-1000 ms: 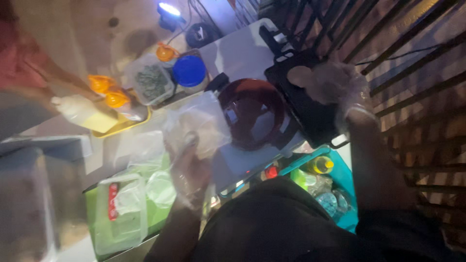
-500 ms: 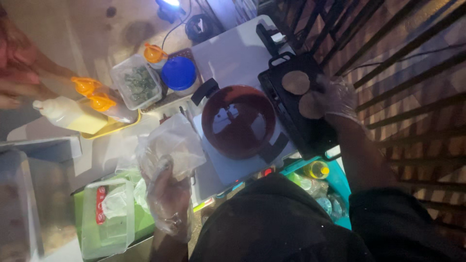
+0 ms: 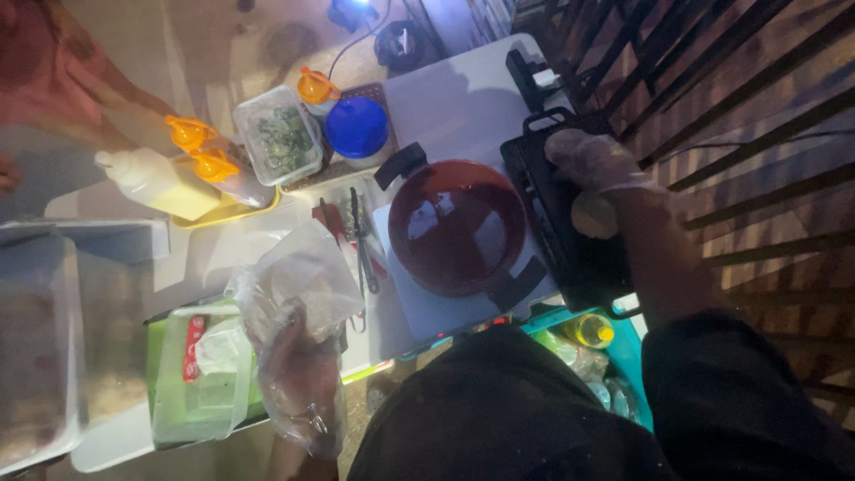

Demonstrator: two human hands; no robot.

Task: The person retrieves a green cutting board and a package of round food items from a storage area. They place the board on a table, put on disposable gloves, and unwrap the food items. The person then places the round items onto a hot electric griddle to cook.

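Note:
My left hand [image 3: 298, 374], in a thin clear glove, grips a crumpled clear plastic bag [image 3: 298, 281] over the table's near edge, beside a green lidded box [image 3: 200, 383]. My right hand [image 3: 592, 160], also gloved, lies with its fingers curled on a black griddle [image 3: 552, 236] at the right. A pale round bun [image 3: 594, 216] sits on the griddle just below that hand. Whether the fingers hold anything is hidden. Between the hands stands a round pan [image 3: 454, 223] of dark red sauce.
Orange-capped squeeze bottles [image 3: 214, 169], a white squeeze bottle [image 3: 151, 183], a tub of chopped greens [image 3: 280, 138] and a blue-lidded tub [image 3: 356, 129] stand at the back. Tongs [image 3: 361, 240] lie left of the pan. A teal basket [image 3: 628, 356] sits below, railings are on the right, and another person's arm [image 3: 62, 80] is far left.
My right hand has moved across the griddle and now covers one of the two round buns seen before. My left hand with the bag has dropped slightly nearer me.

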